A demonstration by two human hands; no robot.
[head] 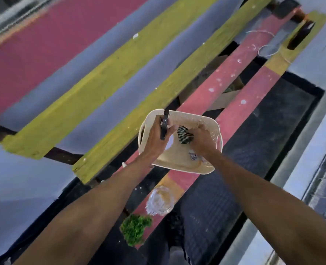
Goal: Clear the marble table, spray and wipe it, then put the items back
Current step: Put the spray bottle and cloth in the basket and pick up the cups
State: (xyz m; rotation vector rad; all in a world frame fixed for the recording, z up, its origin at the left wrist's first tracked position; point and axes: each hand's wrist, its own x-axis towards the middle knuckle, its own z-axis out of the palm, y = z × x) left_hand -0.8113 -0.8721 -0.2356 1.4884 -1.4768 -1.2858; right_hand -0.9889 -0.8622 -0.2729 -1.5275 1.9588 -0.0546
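A cream perforated plastic basket [206, 119] rests on a pink painted plank in the middle of the view. Both my hands are inside it. My left hand [156, 140] grips a slim black object [164, 127] that sticks up past the basket's far rim. My right hand [202, 139] holds a dark striped cloth bundle [184, 134] over the basket's floor. A white round item [169, 143] and a small crumpled wrapper [193, 156] lie in the basket. The marble table is out of view.
Pink, yellow and grey planks [105, 79] slope across the scene over a dark mat [273, 131]. A clear glass vessel [159, 200] and a small green plant [134, 229] stand on the plank nearer to me. White string [263, 51] lies at the far right.
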